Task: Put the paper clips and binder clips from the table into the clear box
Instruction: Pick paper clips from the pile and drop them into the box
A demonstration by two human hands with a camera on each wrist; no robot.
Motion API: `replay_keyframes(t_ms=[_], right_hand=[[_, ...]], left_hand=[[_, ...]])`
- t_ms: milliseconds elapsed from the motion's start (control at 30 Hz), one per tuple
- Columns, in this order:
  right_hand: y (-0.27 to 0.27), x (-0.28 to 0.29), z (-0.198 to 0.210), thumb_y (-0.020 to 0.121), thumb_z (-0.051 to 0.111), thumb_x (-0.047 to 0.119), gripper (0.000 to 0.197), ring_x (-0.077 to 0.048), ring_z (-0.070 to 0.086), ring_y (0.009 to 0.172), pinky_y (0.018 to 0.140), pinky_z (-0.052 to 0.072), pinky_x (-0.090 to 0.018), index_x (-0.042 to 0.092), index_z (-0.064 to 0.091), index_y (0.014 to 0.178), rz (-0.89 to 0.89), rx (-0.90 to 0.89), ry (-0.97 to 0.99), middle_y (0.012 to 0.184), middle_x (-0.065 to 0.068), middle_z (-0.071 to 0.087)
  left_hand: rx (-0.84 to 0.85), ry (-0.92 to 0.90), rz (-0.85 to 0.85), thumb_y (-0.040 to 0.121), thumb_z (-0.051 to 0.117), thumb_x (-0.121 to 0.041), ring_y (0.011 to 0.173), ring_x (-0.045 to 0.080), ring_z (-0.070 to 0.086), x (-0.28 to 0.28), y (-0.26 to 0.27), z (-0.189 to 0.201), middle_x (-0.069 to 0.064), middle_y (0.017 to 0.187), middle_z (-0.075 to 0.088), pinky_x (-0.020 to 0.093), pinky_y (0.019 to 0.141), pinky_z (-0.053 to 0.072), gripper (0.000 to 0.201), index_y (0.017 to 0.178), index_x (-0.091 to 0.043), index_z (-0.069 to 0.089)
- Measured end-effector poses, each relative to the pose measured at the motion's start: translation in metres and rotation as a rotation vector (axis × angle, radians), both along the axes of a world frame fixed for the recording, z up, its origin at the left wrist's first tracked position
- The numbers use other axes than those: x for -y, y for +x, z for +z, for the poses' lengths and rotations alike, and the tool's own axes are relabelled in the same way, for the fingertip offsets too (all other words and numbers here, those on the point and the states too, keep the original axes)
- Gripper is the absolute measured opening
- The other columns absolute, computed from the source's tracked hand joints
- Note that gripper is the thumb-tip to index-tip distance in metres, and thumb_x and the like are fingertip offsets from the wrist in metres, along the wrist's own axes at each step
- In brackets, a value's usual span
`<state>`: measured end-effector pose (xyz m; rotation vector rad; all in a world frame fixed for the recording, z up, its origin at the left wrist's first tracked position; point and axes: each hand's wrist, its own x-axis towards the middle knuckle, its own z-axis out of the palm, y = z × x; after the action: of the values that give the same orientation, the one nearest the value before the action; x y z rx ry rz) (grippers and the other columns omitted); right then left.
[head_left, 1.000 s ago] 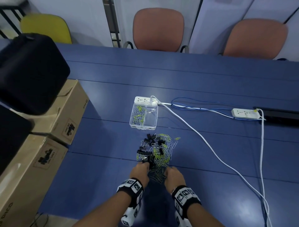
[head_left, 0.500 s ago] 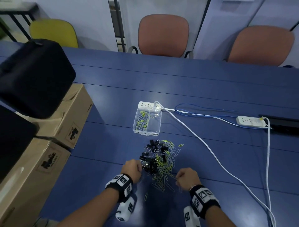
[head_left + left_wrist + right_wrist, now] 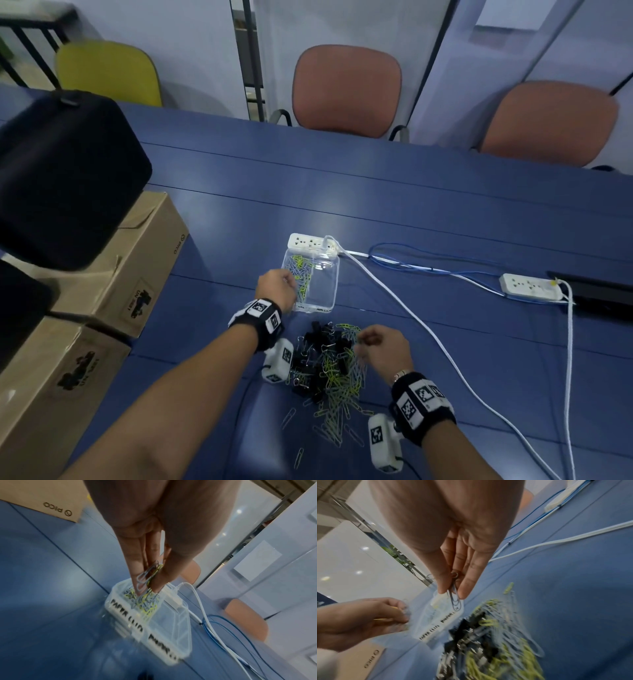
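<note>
A clear box [image 3: 323, 287] with two compartments stands on the blue table; its left compartment holds grey and yellow paper clips [image 3: 301, 275]. My left hand [image 3: 275, 287] hovers over that left compartment and pinches a small bunch of paper clips [image 3: 149, 573] above the box [image 3: 173, 626]. A heap of black binder clips [image 3: 315, 359] and paper clips [image 3: 339, 387] lies nearer to me. My right hand [image 3: 380, 346] is above the heap's right side and pinches a few grey paper clips [image 3: 454, 599] between thumb and fingers.
A white power strip [image 3: 310, 241] touches the box's far end; its white cable [image 3: 428, 335] runs right and toward me. A second strip [image 3: 531, 287] and blue wires [image 3: 411, 263] lie to the right. Cardboard boxes [image 3: 113, 274] and a black case [image 3: 65, 174] fill the left.
My left hand has left the heap and moved forward over the box with paper clips in it. My right hand has lifted from the heap's near edge, pinching clips.
</note>
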<state>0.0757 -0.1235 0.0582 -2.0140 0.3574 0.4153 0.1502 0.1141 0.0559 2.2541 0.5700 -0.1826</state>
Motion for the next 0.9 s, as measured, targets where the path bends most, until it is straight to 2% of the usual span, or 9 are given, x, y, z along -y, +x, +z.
replay_keyframes(t_ms=[100, 267, 367, 433, 567, 633, 733, 833, 900], right_hand=[[0.026, -0.015, 0.004, 0.069, 0.078, -0.006, 0.018, -0.031, 0.068, 0.060, 0.059, 0.061, -0.039, 0.010, 0.069, 0.072, 0.002, 0.024, 0.057, 0.066, -0.007, 0.071], [0.067, -0.043, 0.006, 0.070, 0.077, -0.008, 0.018, -0.020, 0.065, 0.055, 0.059, 0.061, -0.041, 0.006, 0.068, 0.076, 0.018, 0.016, 0.106, 0.068, -0.008, 0.068], [0.093, -0.061, -0.003, 0.066, 0.079, -0.007, 0.021, -0.026, 0.066, 0.057, 0.063, 0.060, -0.050, 0.009, 0.068, 0.072, 0.028, 0.004, 0.088, 0.067, -0.009, 0.069], [0.113, -0.075, -0.012, 0.062, 0.081, -0.002, 0.021, -0.031, 0.070, 0.063, 0.065, 0.060, -0.052, 0.013, 0.068, 0.069, 0.044, -0.001, 0.056, 0.069, -0.009, 0.071], [0.154, -0.106, -0.033, 0.052, 0.085, 0.005, 0.023, -0.030, 0.071, 0.068, 0.067, 0.060, -0.049, 0.016, 0.068, 0.062, 0.081, 0.019, -0.010, 0.066, -0.006, 0.072], [0.168, -0.124, -0.032, 0.046, 0.085, 0.007, 0.025, -0.025, 0.072, 0.069, 0.066, 0.061, -0.046, 0.021, 0.069, 0.059, 0.076, 0.010, -0.033, 0.064, -0.002, 0.071], [0.177, -0.146, -0.028, 0.053, 0.087, 0.011, 0.022, -0.020, 0.071, 0.072, 0.073, 0.060, -0.039, 0.018, 0.066, 0.052, 0.103, 0.018, -0.151, 0.062, 0.002, 0.070], [0.179, -0.157, -0.028, 0.065, 0.088, 0.025, 0.020, -0.015, 0.065, 0.076, 0.077, 0.056, -0.029, 0.014, 0.074, 0.074, 0.119, -0.006, -0.212, 0.074, 0.003, 0.071], [0.181, -0.157, -0.032, 0.066, 0.086, 0.035, 0.024, -0.014, 0.063, 0.078, 0.073, 0.054, -0.027, 0.016, 0.072, 0.073, 0.137, -0.047, -0.238, 0.073, 0.005, 0.067]], left_hand=[[0.023, -0.003, 0.023, 0.070, 0.048, 0.005, 0.063, 0.023, 0.066, -0.003, 0.027, -0.004, 0.002, 0.068, 0.068, 0.034, 0.060, 0.060, 0.030, 0.059, -0.018, 0.063], [0.007, -0.024, 0.047, 0.073, 0.049, 0.006, 0.067, 0.027, 0.067, -0.010, 0.054, -0.016, 0.009, 0.079, 0.070, 0.034, 0.060, 0.059, 0.030, 0.065, -0.017, 0.066], [-0.063, -0.095, -0.004, 0.073, 0.071, 0.002, 0.076, 0.027, 0.071, -0.013, 0.059, -0.022, 0.012, 0.085, 0.072, 0.037, 0.067, 0.061, 0.021, 0.079, -0.018, 0.072], [-0.097, -0.156, -0.012, 0.068, 0.080, -0.004, 0.082, 0.027, 0.071, -0.017, 0.060, -0.026, 0.013, 0.090, 0.073, 0.039, 0.071, 0.061, 0.024, 0.085, -0.020, 0.073], [-0.061, -0.250, 0.042, 0.075, 0.065, -0.008, 0.081, 0.023, 0.069, -0.026, 0.056, -0.028, 0.007, 0.098, 0.072, 0.030, 0.066, 0.058, 0.023, 0.089, -0.025, 0.073], [-0.024, -0.250, 0.068, 0.081, 0.059, -0.009, 0.088, 0.026, 0.067, -0.031, 0.054, -0.026, 0.006, 0.101, 0.070, 0.032, 0.070, 0.056, 0.020, 0.090, -0.023, 0.069], [0.003, -0.219, 0.127, 0.081, 0.055, -0.006, 0.088, 0.025, 0.066, -0.040, 0.047, -0.026, 0.009, 0.097, 0.070, 0.029, 0.072, 0.052, 0.017, 0.091, -0.019, 0.062], [0.027, -0.223, 0.115, 0.078, 0.049, -0.003, 0.085, 0.024, 0.067, -0.049, 0.039, -0.026, 0.009, 0.092, 0.070, 0.025, 0.068, 0.050, 0.024, 0.089, -0.020, 0.060], [0.040, -0.220, 0.087, 0.077, 0.048, -0.002, 0.086, 0.023, 0.066, -0.054, 0.034, -0.026, 0.008, 0.092, 0.070, 0.026, 0.070, 0.049, 0.025, 0.085, -0.022, 0.059]])
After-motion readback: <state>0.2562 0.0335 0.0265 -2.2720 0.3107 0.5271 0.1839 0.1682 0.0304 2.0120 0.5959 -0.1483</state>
